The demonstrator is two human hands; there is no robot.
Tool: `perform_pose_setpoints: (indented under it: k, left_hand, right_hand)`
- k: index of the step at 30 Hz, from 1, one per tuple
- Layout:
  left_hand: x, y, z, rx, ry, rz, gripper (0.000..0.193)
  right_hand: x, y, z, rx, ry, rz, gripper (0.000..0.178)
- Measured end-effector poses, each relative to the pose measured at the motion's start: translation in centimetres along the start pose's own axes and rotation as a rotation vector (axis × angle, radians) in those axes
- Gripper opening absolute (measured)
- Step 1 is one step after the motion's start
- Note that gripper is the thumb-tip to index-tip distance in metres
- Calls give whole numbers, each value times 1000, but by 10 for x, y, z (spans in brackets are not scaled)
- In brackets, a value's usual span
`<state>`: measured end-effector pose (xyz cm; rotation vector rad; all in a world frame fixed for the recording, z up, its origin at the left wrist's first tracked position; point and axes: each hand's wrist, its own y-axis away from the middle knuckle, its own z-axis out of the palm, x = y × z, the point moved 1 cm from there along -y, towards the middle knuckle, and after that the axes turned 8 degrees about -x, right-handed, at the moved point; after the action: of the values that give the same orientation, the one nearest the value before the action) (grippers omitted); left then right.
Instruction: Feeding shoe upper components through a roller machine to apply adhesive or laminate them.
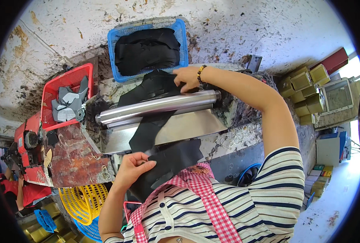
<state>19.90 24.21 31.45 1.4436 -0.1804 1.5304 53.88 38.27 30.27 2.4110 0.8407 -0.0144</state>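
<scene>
My left hand, closed with thumb against fingers, grips the edge of several black leather-like pieces held in front of my apron. Behind a shiny metal roller, my right hand reaches over to a heap of black pieces. Its fingers are apart and touch or hover over the heap's right edge; which of these I cannot tell. Another black piece lies on the sloping metal plate in front of the roller, its upper end at the roller.
A blue basket full of black pieces stands behind the machine. At left sit a red basket with grey pieces and a yellow basket. Pale rings lie right of the plate. A person in red works at far left.
</scene>
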Motion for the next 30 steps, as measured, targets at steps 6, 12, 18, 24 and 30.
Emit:
perform_pose_setpoints:
  k: [6,12,18,24,30]
  left_hand:
    - [-5,-69,10,392,-630,273,22]
    - [-32,2,-15,664,-899,335,18]
    - [-160,30,-31,337,-1165,174,38]
    - [-196,11,-41,319,-929,243,20]
    - [-128,17,-26,365,-1081,577,21]
  right_hand:
    - [-2,-23,0,98,-30,0,17]
    - [1,-14,14,52,69,-43,27]
    - [5,-9,-6,85,-11,55,30]
    - [-23,1,-88,73,15,-29,29]
    - [-51,-19,-167,7,89,-6,26]
